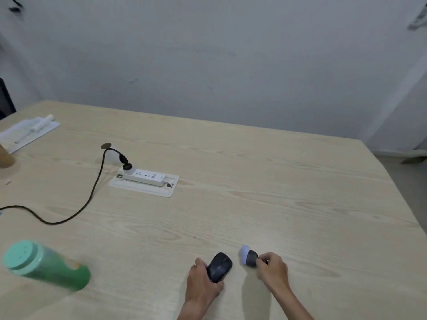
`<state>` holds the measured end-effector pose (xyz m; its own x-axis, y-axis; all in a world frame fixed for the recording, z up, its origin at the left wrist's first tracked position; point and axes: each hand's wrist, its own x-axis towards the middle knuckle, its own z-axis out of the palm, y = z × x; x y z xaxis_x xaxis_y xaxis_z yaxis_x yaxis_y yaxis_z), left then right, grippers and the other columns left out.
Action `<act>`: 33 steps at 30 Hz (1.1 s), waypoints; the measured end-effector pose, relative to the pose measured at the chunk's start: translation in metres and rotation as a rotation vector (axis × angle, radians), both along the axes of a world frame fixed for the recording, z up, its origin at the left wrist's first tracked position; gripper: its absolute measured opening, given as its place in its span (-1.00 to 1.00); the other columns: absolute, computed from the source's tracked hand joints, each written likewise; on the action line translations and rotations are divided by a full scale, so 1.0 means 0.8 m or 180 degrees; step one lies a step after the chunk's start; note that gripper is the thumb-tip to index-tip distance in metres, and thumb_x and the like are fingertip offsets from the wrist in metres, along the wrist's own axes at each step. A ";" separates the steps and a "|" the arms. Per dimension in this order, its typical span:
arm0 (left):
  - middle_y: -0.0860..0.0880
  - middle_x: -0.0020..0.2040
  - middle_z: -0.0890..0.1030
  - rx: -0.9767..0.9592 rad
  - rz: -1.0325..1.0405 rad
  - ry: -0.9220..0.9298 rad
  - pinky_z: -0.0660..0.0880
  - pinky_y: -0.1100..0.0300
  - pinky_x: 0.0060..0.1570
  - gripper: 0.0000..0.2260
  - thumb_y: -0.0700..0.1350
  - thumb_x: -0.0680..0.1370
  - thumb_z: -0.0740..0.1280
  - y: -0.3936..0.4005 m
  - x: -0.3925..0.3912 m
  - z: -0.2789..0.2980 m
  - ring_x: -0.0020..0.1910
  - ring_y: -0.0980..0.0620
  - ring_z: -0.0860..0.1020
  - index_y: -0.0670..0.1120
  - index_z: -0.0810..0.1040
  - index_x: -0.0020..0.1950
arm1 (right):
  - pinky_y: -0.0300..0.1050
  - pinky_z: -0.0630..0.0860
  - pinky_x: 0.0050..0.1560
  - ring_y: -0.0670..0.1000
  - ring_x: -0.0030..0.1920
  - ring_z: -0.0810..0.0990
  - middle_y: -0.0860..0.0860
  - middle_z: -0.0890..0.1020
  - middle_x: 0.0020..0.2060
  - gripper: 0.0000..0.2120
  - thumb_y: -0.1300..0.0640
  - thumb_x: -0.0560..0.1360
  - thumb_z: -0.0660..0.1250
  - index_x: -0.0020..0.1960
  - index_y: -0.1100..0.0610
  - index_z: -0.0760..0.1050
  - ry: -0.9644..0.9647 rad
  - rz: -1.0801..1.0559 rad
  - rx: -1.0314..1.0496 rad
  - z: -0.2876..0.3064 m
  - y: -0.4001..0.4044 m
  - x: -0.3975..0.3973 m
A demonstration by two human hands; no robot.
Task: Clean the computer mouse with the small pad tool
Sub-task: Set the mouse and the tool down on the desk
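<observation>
While left hand [201,279] grips mouse [219,267], right hand [272,269] holds pad tool [249,257].

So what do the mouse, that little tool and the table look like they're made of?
The mouse looks like dark matte plastic: smooth moulded shell, dull sheen. The pad tool seems to have a dark plastic body and a pale, soft-looking head, perhaps foam or fabric; blur leaves that open. The table shows pale wood grain, either laminate or real wood.

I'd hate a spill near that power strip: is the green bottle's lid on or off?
On. The green bottle stands upright on the table with its mint cap in place, well apart from the power strip.
</observation>
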<state>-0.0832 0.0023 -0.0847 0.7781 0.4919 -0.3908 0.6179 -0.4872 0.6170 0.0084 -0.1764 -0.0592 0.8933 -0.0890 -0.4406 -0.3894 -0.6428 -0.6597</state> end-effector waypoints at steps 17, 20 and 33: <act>-0.10 0.00 0.53 0.0000 0.0133 0.0200 0.56 0.01 -0.01 -0.37 0.24 0.29 0.54 -0.018 -0.003 0.016 -0.02 -0.12 0.58 -0.17 0.41 0.07 | -0.09 0.31 -0.31 0.06 -0.34 0.45 0.03 0.46 -0.46 -0.65 0.17 0.53 0.38 -0.40 0.18 0.40 0.0430 -0.0129 -0.0305 -0.023 -0.034 -0.042; -0.09 0.02 0.51 0.0055 0.0033 0.0193 0.56 0.02 0.03 -0.40 0.22 0.30 0.54 -0.020 -0.006 0.015 0.01 -0.11 0.56 -0.15 0.40 0.08 | -0.12 0.38 -0.16 0.09 -0.12 0.55 0.09 0.65 -0.21 -0.83 0.17 0.53 0.40 -0.11 0.30 0.59 0.0427 -0.0081 -0.0103 -0.020 -0.036 -0.046; -0.13 0.09 0.50 0.0152 -0.0139 0.0250 0.54 0.00 0.10 -0.42 0.18 0.35 0.53 -0.022 -0.008 0.004 0.09 -0.15 0.53 -0.14 0.38 0.11 | -0.06 0.42 -0.23 0.27 -0.21 0.61 0.28 0.64 -0.28 -0.62 0.09 0.61 0.31 -0.17 0.41 0.55 -0.0370 -0.0369 0.0421 0.026 -0.067 -0.058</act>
<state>-0.0894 -0.0149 -0.0816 0.7670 0.4777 -0.4283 0.6411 -0.5425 0.5429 -0.0382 -0.2304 -0.0380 0.9260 -0.1423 -0.3498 -0.3720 -0.5030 -0.7801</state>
